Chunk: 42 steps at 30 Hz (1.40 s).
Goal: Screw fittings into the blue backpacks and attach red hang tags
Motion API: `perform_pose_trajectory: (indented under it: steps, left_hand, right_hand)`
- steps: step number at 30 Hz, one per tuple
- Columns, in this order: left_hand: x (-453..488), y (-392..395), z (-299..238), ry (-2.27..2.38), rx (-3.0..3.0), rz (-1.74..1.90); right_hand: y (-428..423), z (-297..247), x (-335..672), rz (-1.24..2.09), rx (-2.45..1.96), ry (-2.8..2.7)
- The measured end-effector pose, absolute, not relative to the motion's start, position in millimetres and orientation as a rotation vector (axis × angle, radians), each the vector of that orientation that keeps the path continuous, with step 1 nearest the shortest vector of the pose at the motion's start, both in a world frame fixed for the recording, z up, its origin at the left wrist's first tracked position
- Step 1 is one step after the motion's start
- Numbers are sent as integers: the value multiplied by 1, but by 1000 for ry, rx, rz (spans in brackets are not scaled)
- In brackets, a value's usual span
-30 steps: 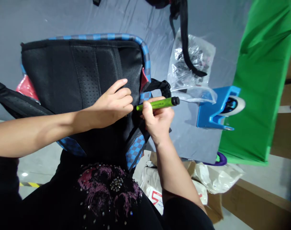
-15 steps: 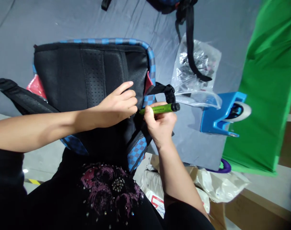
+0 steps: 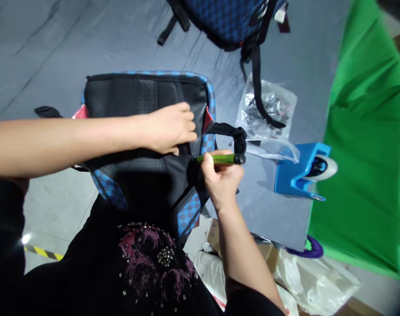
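A black backpack (image 3: pixel 134 96) with blue checkered trim lies back-up on the grey cloth in front of me. My left hand (image 3: pixel 170 129) rests on its padded back near the right edge, fingers curled and pressing down on the fabric. My right hand (image 3: pixel 221 177) is closed around a green marker (image 3: pixel 221 159) with a black cap, held level with its tip against the bag's right edge beside the black top handle (image 3: pixel 231 131).
A second blue checkered backpack (image 3: pixel 229 19) lies at the top, its strap trailing over a clear plastic bag (image 3: pixel 269 109). A blue tape dispenser (image 3: pixel 301 173) stands to the right by a green cloth (image 3: pixel 367 145). White bags and cardboard (image 3: pixel 301 276) sit below the table edge.
My left hand has slid up and right along the backpack's back, flattening onto it. The view has tilted, bringing the second backpack into sight. The right hand keeps the marker at the bag's edge.
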<state>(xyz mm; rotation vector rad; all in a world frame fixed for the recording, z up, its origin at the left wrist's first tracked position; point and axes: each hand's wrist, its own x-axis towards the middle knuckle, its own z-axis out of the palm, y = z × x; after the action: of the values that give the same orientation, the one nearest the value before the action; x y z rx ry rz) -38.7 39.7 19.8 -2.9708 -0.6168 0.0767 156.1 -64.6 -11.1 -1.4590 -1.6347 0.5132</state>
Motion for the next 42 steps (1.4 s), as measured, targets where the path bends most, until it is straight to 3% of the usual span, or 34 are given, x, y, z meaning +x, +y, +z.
perform_pose_trajectory:
  steps: [5,10,12,16,20,24,27,32,42]
  left_hand:
    - [-49,32,69,-807,-2828,212]
    - [-68,-44,141,-1070,-2647,-27]
    - [-70,-76,156,-1214,-2602,-78]
    - [-66,-124,124,-1455,-2547,-331]
    - [-70,-133,80,-1590,-2652,-481]
    - [-88,-101,100,-1499,-2697,-584]
    - [-86,-60,112,-1307,-2739,-428]
    - [-53,-9,77,-1291,-2796,-7]
    - [-51,-15,57,-1001,-2816,-1]
  right_hand:
    - [-102,2,141,488,-1240,-1631]
    - [-120,40,139,-160,-911,-2086]
    - [-118,58,149,-275,-820,-2252]
    - [-115,71,163,-320,-585,-2500]
    - [-121,48,152,-234,-620,-2508]
    - [-125,25,139,-197,-757,-2308]
    - [-123,21,136,-131,-817,-2287]
    - [-128,24,139,33,-901,-2386]
    - [-112,17,154,231,-902,-2266]
